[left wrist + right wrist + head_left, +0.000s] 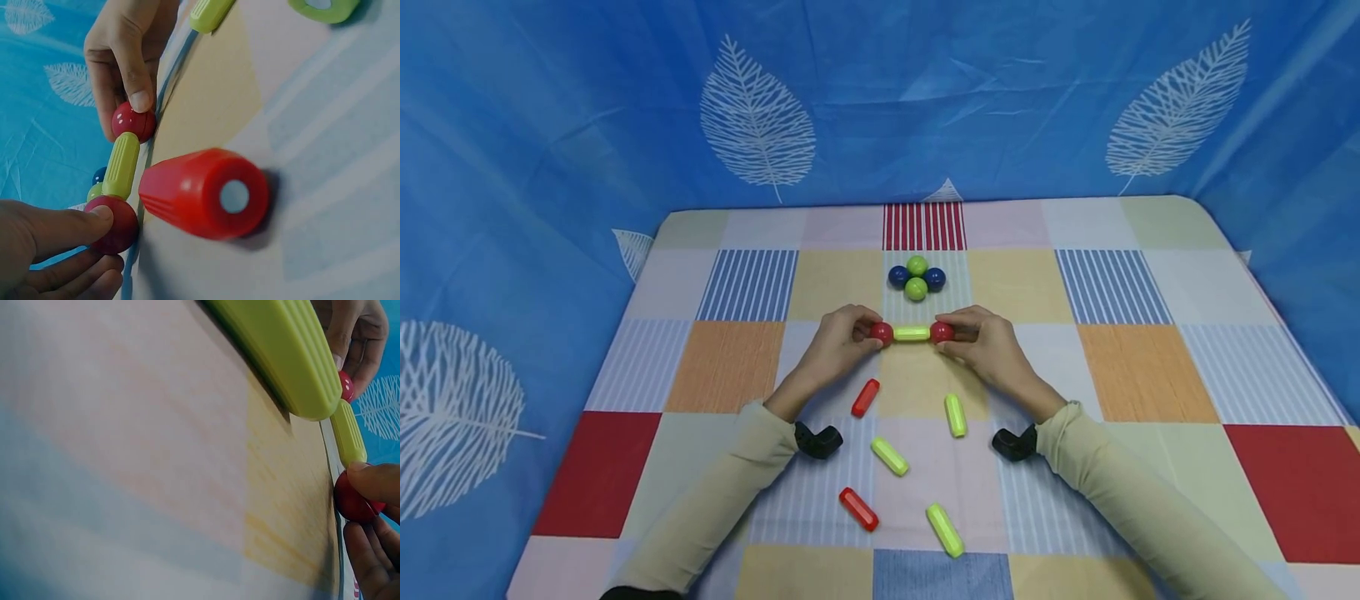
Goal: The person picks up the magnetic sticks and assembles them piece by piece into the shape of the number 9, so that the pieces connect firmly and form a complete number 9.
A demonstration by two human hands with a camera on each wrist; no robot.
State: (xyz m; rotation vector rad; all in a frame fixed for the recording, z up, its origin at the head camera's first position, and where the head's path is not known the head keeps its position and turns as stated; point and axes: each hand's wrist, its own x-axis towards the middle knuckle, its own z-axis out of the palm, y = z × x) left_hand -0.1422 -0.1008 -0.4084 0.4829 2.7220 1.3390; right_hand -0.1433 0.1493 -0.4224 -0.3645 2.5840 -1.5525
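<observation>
A yellow-green magnetic rod [912, 333] lies between two red balls, one touching each end. My left hand [841, 343] pinches the left red ball [882, 334] between thumb and fingers. The right red ball [942, 332] is held the same way by my right hand [988, 346]. In the left wrist view the rod [122, 165] runs from the near ball [119, 228] to the far ball [133, 122]. Just beyond the hands, two green balls [916, 289] and two blue balls [898, 277] sit clustered together.
Nearer me lie two loose red rods [858, 509] and three loose yellow-green rods [944, 530], scattered between my forearms. A patchwork cloth [722, 367] covers the table. Blue curtain [925, 100] with white leaf prints hangs behind and at both sides.
</observation>
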